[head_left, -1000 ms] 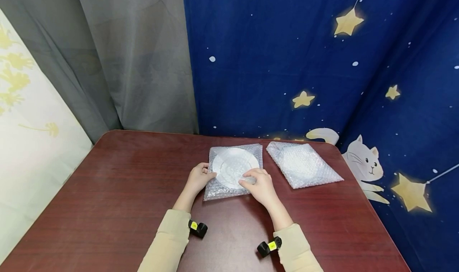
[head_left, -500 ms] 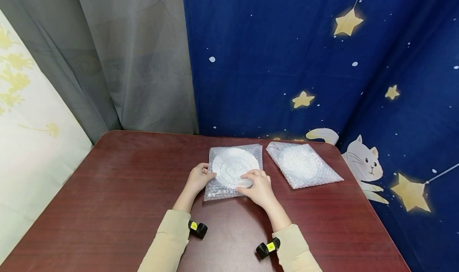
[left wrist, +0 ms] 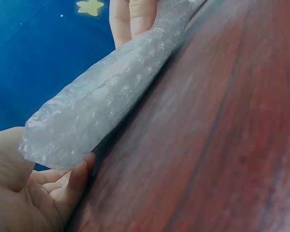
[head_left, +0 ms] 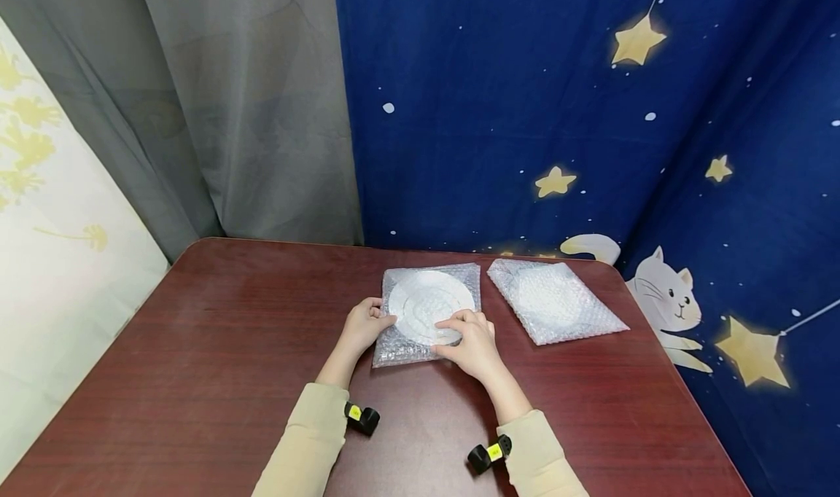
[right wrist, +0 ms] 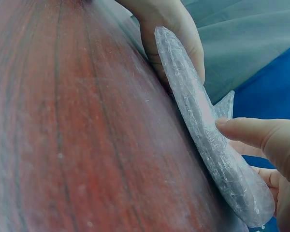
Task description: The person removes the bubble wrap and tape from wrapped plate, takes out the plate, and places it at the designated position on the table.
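A round white plate in a clear bubble-wrap pouch lies near the table's far edge in the head view. My left hand grips the pouch's left edge, thumb on top; the left wrist view shows fingertips under its rim, close to the table. Across the front right of the wrapped plate, my right hand rests with thumb and fingers spread apart on the top. In the right wrist view the thumb touches the upper side of the wrap, other fingers behind it.
To the right lies a second bubble-wrapped round white item, set at an angle near the table's right edge. The brown wooden table meets grey and blue curtains at the back. Black cameras sit on both wrists.
My right hand has shifted slightly left and toward me on the wrapped plate, and its thumb and index finger have spread apart. The left hand and both packages stay put.
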Demonstrator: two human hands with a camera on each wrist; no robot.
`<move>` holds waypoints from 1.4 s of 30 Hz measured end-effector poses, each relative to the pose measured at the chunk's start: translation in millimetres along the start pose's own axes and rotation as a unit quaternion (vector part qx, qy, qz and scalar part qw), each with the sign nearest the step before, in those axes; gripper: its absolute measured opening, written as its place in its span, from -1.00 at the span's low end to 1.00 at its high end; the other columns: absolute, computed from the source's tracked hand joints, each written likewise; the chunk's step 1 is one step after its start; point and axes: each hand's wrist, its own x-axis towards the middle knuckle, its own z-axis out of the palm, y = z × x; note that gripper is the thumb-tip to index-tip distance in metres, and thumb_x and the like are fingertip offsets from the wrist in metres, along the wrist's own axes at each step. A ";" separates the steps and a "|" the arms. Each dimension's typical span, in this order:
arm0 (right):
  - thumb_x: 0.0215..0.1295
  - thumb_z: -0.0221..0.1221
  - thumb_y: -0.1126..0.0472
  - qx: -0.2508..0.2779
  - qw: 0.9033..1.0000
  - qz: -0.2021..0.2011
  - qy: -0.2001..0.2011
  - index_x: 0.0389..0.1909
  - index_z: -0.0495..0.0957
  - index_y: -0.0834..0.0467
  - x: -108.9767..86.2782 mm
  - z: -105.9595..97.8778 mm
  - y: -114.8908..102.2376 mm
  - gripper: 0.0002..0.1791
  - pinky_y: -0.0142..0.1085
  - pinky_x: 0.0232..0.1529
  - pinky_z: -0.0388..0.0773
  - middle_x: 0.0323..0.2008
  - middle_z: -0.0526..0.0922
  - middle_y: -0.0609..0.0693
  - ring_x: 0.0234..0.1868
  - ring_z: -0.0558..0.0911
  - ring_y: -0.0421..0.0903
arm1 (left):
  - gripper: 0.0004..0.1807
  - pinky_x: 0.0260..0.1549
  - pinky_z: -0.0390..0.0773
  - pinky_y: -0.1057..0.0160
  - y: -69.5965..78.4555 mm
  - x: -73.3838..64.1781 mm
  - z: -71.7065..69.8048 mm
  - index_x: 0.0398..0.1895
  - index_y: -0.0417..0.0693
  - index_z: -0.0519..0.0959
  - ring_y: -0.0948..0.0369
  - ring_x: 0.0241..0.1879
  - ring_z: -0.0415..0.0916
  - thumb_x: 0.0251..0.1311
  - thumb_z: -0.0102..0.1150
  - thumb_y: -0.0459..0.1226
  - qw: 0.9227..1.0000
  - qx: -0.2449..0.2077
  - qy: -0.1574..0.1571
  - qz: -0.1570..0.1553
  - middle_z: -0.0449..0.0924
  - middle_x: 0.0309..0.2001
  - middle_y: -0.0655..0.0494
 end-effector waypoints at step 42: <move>0.00 0.41 0.23 0.041 0.999 -0.016 -0.013 -0.10 0.70 -0.03 1.7 -1.8 0.5 -0.64 0.03 0.04 0.12 -0.10 0.52 -0.04 -0.03 0.35 0.01 | -0.48 -0.39 0.46 0.24 -0.5 1.0 0.8 0.10 -0.37 0.46 0.15 -0.43 0.42 0.06 0.32 -0.33 1.000 0.001 0.004 0.008 0.51 -0.43 -0.02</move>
